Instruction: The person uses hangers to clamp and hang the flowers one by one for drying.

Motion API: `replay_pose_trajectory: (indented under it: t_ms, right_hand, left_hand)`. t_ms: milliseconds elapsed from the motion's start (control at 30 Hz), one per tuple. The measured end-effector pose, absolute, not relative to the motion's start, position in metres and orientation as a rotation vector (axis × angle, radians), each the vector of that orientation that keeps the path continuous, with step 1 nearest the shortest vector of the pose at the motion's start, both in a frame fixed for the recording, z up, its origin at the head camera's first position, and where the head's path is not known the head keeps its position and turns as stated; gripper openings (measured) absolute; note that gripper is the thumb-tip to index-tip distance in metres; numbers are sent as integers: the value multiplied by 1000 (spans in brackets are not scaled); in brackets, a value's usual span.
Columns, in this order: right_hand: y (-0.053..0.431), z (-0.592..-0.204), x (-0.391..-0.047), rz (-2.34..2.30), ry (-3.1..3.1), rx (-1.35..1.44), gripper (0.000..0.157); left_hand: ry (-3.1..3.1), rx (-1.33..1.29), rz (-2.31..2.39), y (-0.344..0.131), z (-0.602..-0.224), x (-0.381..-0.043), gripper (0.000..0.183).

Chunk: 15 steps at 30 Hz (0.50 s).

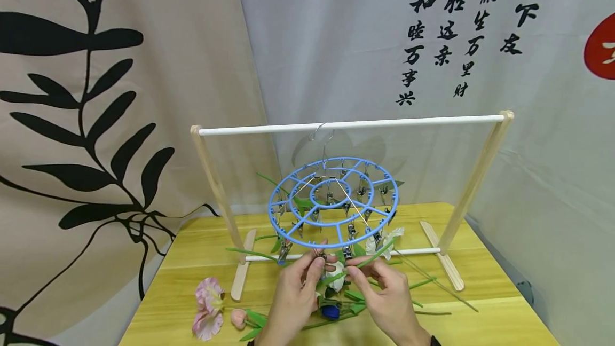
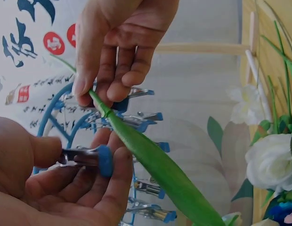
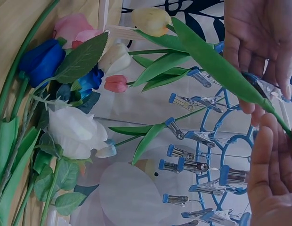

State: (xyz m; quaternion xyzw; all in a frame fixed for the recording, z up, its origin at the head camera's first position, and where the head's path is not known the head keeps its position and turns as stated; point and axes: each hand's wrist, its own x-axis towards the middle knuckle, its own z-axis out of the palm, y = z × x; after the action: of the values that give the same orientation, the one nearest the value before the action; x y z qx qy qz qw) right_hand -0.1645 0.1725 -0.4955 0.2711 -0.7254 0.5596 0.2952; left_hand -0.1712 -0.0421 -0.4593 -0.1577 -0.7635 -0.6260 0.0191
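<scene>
Pale cloth [image 1: 307, 68] forms the background; I read the head view from the hanger's centre, with black calligraphy [image 1: 447, 32] at one o'clock and a black leaf print [image 1: 81, 176] toward nine. Across the wooden surface [image 1: 178, 276] stands a timber frame [image 1: 214, 180] with a white rail [image 1: 384, 123]. From the rail, by a metal hook [image 1: 324, 148], hangs the round blue clip hanger [image 1: 331, 207], set with metal clips [image 1: 352, 230].

At its seven o'clock I see the left hand [image 1: 299, 282], thumb and fingers pinching a blue-tipped spring clip [image 2: 87, 157]. At five o'clock the right hand [image 1: 384, 292] pinches a green stem [image 2: 96, 100] between thumb and fingers. This stem lies just beside the clip, near the hanger's front rim; whether the clip grips it, I cannot tell. In the left wrist view, the stem's long leaf [image 2: 165, 174] runs toward five o'clock.

My right wrist view shows a yellow tulip [image 3: 150, 21] at twelve o'clock, beside the leaf's far end, a blue rose [image 3: 40, 62] at ten and a white rose [image 3: 75, 132] between eight and nine.

Resting on the surface are a pink bloom [image 1: 208, 308] at the hanger's eight o'clock and a pale pink bud [image 1: 238, 318] at seven.
</scene>
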Motion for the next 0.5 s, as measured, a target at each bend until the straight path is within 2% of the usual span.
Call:
replay_pose_trajectory:
  t_ms: [267,500]
  right_hand:
    - [168,-494,-163,1499,-1899,715,34]
    - [164,-494,-163,1528,-1888,716,31]
  left_hand:
    - [-2448,-533,-1922,-55,-451,-175,27]
    - [-2405,-429,-1998,-60,-447,-177,16]
